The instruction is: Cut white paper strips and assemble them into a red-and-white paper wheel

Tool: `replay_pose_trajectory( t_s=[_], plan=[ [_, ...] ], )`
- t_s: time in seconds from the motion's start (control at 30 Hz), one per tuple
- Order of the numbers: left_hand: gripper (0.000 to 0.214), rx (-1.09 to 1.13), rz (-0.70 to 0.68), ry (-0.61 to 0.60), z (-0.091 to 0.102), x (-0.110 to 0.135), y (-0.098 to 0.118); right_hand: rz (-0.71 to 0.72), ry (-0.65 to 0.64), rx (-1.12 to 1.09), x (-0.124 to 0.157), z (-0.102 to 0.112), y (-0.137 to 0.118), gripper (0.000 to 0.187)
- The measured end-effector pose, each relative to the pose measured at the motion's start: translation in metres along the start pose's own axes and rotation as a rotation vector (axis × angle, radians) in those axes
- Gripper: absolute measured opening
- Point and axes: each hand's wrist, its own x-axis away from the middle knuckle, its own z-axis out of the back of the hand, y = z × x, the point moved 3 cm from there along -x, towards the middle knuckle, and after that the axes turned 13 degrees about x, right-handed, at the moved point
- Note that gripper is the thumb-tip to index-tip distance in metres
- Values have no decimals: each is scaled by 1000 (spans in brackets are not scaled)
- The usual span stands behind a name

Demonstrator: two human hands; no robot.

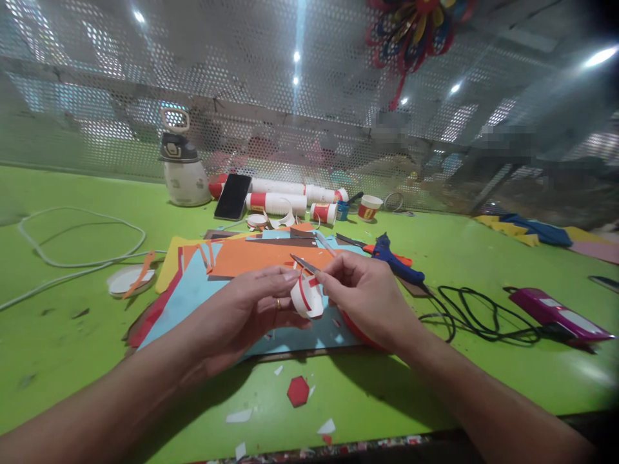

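My left hand (251, 309) and my right hand (367, 299) meet over a pile of coloured paper sheets (232, 277) on the green table (72, 361). Both pinch a small curled white paper cup piece with red stripes (307, 298) between their fingertips. A thin dark blade or strip (304, 263) sticks out above the piece, near my right fingers. A ring shows on my left hand. A red curved piece (355, 330) lies under my right hand.
A blue glue gun (394, 261) with black cable (474, 319) lies right of the sheets. A purple device (556, 312) sits far right. Stacked paper cups (280, 196), a phone (233, 196) and a white appliance (182, 171) stand at the back. A white cord (72, 258) loops left. A red hexagon (298, 391) and paper scraps lie near the edge.
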Motion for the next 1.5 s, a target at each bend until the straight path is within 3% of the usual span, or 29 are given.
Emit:
replay_pose_trajectory(
  t_s=[0.23,0.6,0.8,0.97,1.5],
  plan=[
    [17,11,14,-12,2,-2,-2,41,26,37,0,-1,-3,16],
    [18,6,12,20,0,-1,0,-3,-7,-103,-2,1,3,11],
    [17,13,-3,2,0,-2,1,-21,-90,-159,-4,9,2,23],
    [13,19,-10,22,-1,-1,1,-38,-212,-90,-3,1,1,13],
    [9,9,-11,28,-2,0,-2,-43,-179,-36,-2,-3,0,8]
  ],
)
